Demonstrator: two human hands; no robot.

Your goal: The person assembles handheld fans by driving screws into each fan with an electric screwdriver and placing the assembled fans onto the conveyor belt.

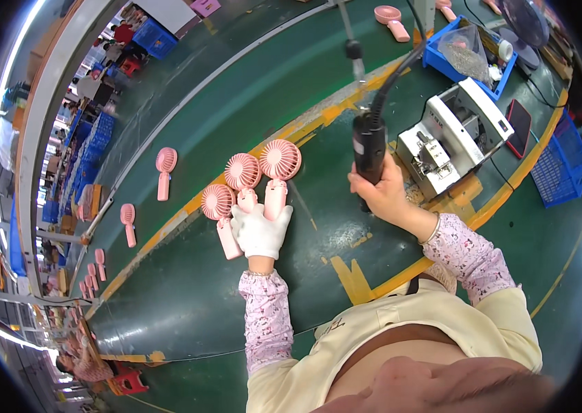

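Note:
My left hand [261, 230], in a white glove, lies over the handles of three pink handheld fans at the work surface's far edge. Its fingers grip the middle fan [242, 171] and touch the handle of the right fan [280, 160]. The left fan [218, 202] rests against the glove's side, its handle pointing toward me. My bare right hand [388, 191] is wrapped around a black electric screwdriver [369, 148], held upright, with a cable and a hanging cord above it. The screwdriver's tip is hard to make out below my hand.
Right of the screwdriver stands a white screw feeder [452, 138], with a red-edged phone [519, 127] beside it. Behind sits a blue bin [432, 56] holding a bag of screws [466, 54]. More pink fans [165, 165] lie along the green conveyor belt [218, 127]. A blue crate [559, 168] stands far right.

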